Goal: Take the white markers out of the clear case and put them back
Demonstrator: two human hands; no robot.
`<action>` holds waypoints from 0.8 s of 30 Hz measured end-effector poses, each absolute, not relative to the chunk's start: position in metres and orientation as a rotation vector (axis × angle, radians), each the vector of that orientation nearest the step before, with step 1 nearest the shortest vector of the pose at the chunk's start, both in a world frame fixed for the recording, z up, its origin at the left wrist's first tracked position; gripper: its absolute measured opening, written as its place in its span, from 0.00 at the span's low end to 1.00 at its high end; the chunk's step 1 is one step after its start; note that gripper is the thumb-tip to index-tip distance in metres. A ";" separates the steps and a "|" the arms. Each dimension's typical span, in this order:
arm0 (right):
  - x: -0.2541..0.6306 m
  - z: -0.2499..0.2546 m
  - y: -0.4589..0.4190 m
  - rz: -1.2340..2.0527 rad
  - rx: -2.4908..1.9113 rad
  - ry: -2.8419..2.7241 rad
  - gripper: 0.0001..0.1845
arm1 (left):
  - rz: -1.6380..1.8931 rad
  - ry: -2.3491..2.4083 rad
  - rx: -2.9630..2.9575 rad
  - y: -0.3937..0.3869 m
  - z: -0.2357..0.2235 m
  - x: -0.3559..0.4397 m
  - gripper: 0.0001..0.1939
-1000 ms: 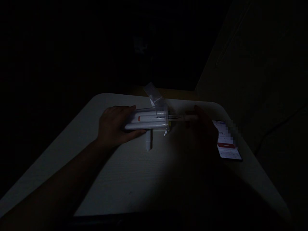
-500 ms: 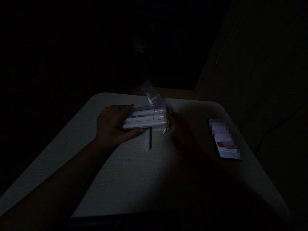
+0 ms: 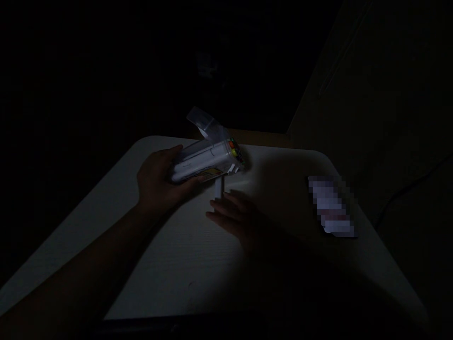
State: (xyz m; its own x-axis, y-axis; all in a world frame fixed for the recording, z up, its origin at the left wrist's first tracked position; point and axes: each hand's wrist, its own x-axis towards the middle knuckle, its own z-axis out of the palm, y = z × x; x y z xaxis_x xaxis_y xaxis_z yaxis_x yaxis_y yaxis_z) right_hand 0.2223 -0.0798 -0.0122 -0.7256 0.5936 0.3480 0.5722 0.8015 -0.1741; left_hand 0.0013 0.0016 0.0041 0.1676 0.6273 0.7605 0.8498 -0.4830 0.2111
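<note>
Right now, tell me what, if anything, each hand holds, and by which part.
The left hand grips the clear case by the end opposite its open lid. The right hand is by the white marker; any grip is unclear.

Phone (image 3: pixel 331 207) right of marker case (image 3: pixel 202 162)

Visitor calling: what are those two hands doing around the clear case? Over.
Left hand gripping clear case, lid open. Right hand open, fingers over white stick, contact unclear. Phone off to the right, apart from both hands.
</note>
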 end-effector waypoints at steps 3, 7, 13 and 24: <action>0.221 -0.018 -0.080 0.061 -0.885 -2.641 0.22 | -1.223 -1.380 -2.188 0.002 0.004 0.001 0.36; 0.230 -0.018 -0.074 0.071 -0.940 -2.518 0.19 | -1.210 -1.403 -2.188 0.001 0.004 0.001 0.37; 0.243 -0.009 -0.064 0.145 -1.203 -2.309 0.09 | -1.207 -1.390 -2.206 0.002 0.003 0.000 0.37; 0.266 -0.011 -0.055 0.064 -1.407 -1.919 0.09 | -1.195 -1.416 -2.213 0.002 0.001 0.000 0.37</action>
State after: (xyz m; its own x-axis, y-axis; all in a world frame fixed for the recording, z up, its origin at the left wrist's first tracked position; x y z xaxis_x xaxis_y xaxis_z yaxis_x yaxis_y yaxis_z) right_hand 0.2664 -0.0552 -0.0109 -0.1219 0.8401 0.5286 0.8033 0.3963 -0.4446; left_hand 0.0004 0.0022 0.0015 0.1891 0.6353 0.7488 0.8448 -0.4939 0.2058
